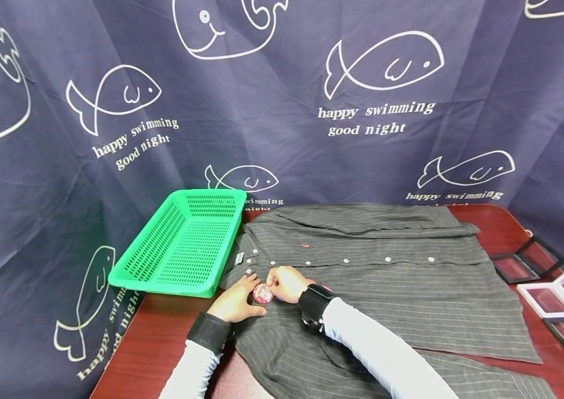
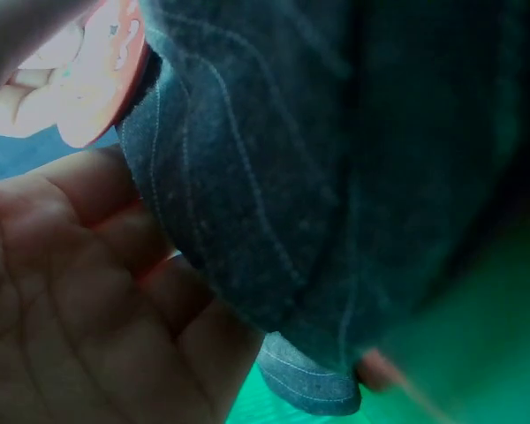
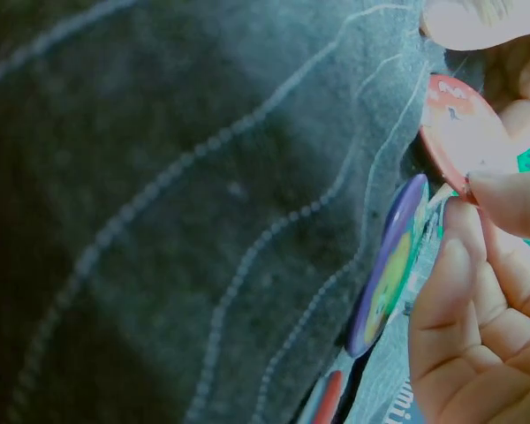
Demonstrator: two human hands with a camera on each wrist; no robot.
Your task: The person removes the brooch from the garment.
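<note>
A dark grey pinstriped shirt (image 1: pixel 401 299) lies spread on the table, collar toward the left. My right hand (image 1: pixel 287 284) pinches the edge of a round red badge (image 1: pixel 262 293) against the shirt, between thumb and finger. My left hand (image 1: pixel 236 302) rests on the shirt beside the badge, thumb and fingers apart around it. In the left wrist view its palm (image 2: pixel 79 291) faces the fabric, which hides the fingertips. A purple-rimmed badge (image 3: pixel 390 265) sits on the shirt below my right hand, with a red-edged piece (image 3: pixel 329 399) farther down.
A green plastic basket (image 1: pixel 177 244) stands at the back left. On the right edge lie dark-framed clear cases (image 1: pixel 528 260) and a white-framed one (image 1: pixel 558 293). A small red object (image 1: pixel 304 245) lies on the shirt. A navy fish-print curtain (image 1: pixel 282 127) hangs behind.
</note>
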